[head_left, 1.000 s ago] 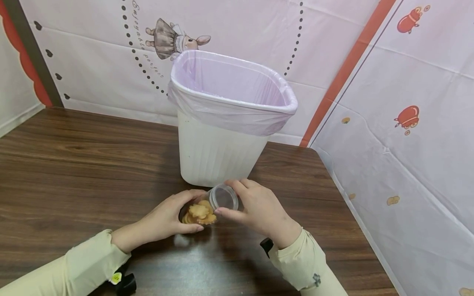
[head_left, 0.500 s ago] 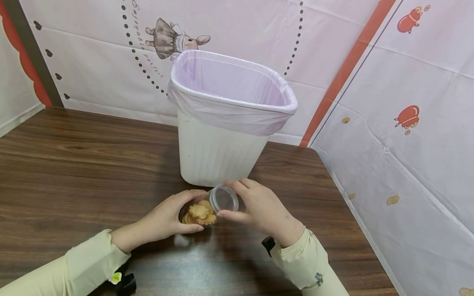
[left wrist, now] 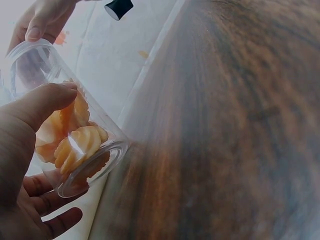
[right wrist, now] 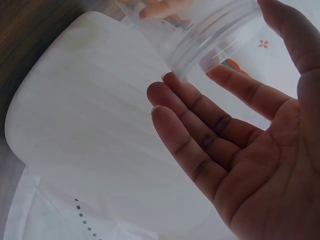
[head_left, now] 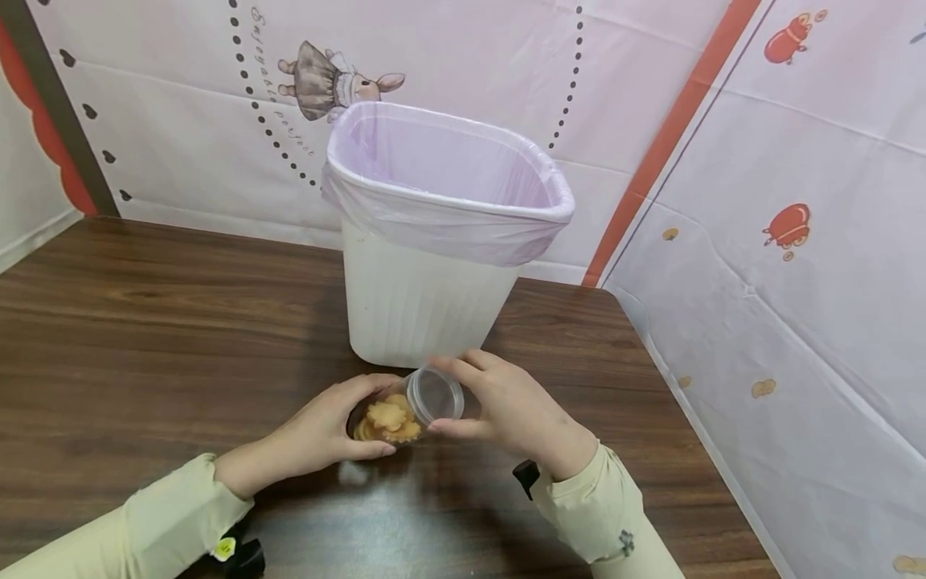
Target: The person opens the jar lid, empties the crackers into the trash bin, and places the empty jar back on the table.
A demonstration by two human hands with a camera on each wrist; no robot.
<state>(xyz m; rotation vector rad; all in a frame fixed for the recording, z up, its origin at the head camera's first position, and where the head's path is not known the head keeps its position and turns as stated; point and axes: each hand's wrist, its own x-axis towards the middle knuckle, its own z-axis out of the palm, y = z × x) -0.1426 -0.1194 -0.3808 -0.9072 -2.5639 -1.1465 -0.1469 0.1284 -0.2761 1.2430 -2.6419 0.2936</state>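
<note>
Clear jar (head_left: 414, 394) tilted, just in front of the bin (head_left: 427, 310), over the table (head_left: 174, 322); whether it touches the wood, cannot tell. Golden biscuits (head_left: 387, 416) inside, none seen outside. Left hand (head_left: 318, 434) curved round the body, thumb one side, fingers the other. Right hand (head_left: 510, 406) part-spread, pinching the ridged rim between thumb and fingertips.

Progress, as judged: jar secured, rim gripped; work at that end looks unfinished, biscuits not taken out. Clear lid or bare mouth, cannot tell.

Writing: no label made out on jar or bin. Backdrop (head_left: 470, 48) print reads "Enjoyable", second word uncertain, beside a rabbit figure (head_left: 316, 80). Yellow sticker (head_left: 224, 549) near left cuff, marking too small to read.
</note>
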